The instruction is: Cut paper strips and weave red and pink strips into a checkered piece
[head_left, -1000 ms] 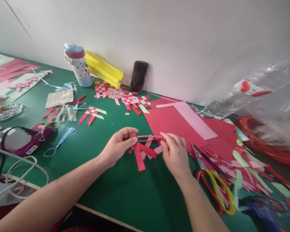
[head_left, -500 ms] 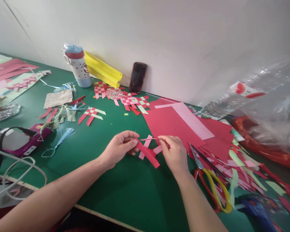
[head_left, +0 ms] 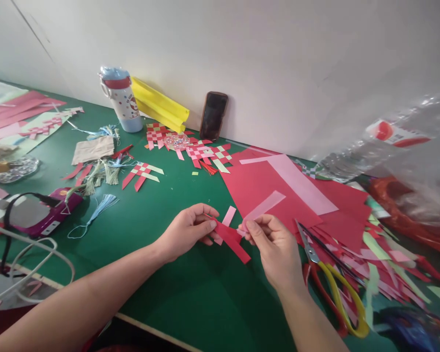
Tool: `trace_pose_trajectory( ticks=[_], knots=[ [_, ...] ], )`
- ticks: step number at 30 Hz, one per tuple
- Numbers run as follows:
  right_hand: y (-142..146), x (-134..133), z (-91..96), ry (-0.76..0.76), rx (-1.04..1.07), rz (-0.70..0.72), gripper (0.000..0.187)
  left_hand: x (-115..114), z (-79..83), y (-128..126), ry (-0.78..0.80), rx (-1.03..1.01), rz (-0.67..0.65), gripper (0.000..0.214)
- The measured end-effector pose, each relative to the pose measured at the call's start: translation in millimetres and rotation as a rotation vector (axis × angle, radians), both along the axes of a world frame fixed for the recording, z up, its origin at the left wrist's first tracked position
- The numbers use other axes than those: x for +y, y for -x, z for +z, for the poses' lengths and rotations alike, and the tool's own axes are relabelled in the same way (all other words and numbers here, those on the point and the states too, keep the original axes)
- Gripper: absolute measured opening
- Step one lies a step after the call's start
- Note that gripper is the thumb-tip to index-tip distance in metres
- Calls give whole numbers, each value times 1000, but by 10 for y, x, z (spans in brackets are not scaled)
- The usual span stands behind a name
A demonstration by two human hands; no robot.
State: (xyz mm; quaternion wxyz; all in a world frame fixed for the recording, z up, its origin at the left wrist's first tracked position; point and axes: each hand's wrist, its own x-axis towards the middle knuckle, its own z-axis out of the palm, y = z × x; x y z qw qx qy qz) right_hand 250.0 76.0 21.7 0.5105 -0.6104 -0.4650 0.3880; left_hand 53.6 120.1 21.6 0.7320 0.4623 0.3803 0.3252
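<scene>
Between thumb and fingers, my left hand [head_left: 192,226] pinches a red paper strip [head_left: 236,247] that slants down to the right. Crossing it is a pink strip [head_left: 230,215], partly hidden by the red one and my fingers. My right hand [head_left: 273,249] is closed on a pale pink paper strip [head_left: 267,204], whose free end points up and right over the red sheets. Both hands hover close together above the green table. How the strips join near my right fingertips is hard to make out.
Scissors [head_left: 333,288] with red and yellow handles lie right of my right forearm, beside paper scraps [head_left: 385,264]. Red sheets [head_left: 278,188] lie ahead. Woven paper pieces [head_left: 201,152], a bottle [head_left: 124,102], a phone [head_left: 213,116] and a blue tassel [head_left: 99,210] stand or lie farther off.
The pink strip at my right hand has turned from a thin edge-on line toward my left hand to a flat face pointing up and right. The view has shifted slightly.
</scene>
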Motion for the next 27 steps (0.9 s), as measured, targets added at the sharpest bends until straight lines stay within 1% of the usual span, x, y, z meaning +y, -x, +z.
trace_pose_trajectory(
  ticks=[3,6,9,12,16,20,23,27],
  knots=[
    [18,-15,44,-2,-108,25,29,-19,-13,-22,10,5,-27,32],
    [15,-18,94,-2,-168,11,31,-3,-7,-13,-6,-1,-2,28],
    [-5,-11,112,0,-189,-36,32,50,18,28,-38,-6,117,26],
    [-30,3,85,-2,-188,-91,35,110,43,79,-51,-16,240,27],
    [-57,8,17,6,-191,-111,35,152,61,119,-58,-50,333,27],
    [-69,2,-33,-11,-180,-112,31,157,60,119,-62,-65,349,26],
    [-69,9,-55,-37,-123,-129,28,158,49,110,-68,-64,344,26],
    [-56,19,-54,-45,-63,-96,27,153,34,106,-69,-59,349,26]
  ],
)
